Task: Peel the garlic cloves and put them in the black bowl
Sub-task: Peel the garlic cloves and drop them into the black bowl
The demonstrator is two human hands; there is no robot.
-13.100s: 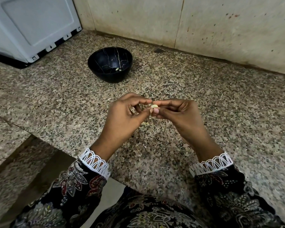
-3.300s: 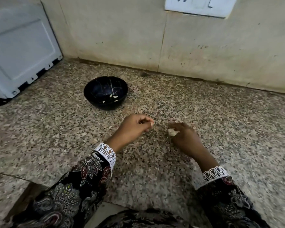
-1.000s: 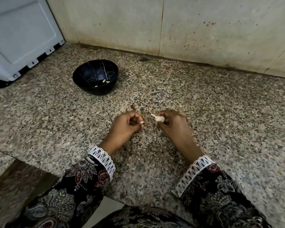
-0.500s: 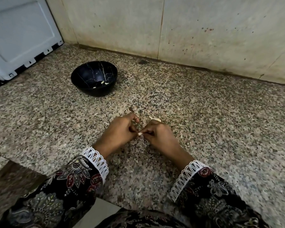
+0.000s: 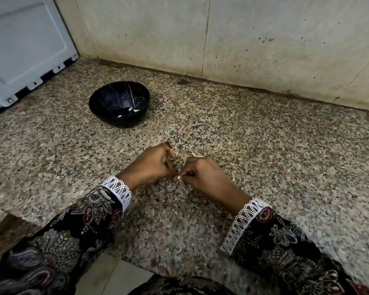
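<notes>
speckled granite counter (image 5: 264, 158) is holding the black bowl (image 5: 107, 116) with a few peeled cloves (image 5: 132, 109); left hand (image 5: 149, 165) and right hand (image 5: 202, 173) are pinching another clove (image 5: 179, 178), peeling unfinished.

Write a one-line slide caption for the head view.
Both hands, left hand and right hand, pinch a garlic clove over the granite counter; peeled cloves lie in the black bowl.

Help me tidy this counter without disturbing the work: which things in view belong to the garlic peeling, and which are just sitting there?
Part of the job:
- black bowl
- peeled cloves in it
- garlic clove pinched between left hand and right hand

Just there:
- white appliance at back left
- pale scraps beyond the hands; probably skins
</notes>
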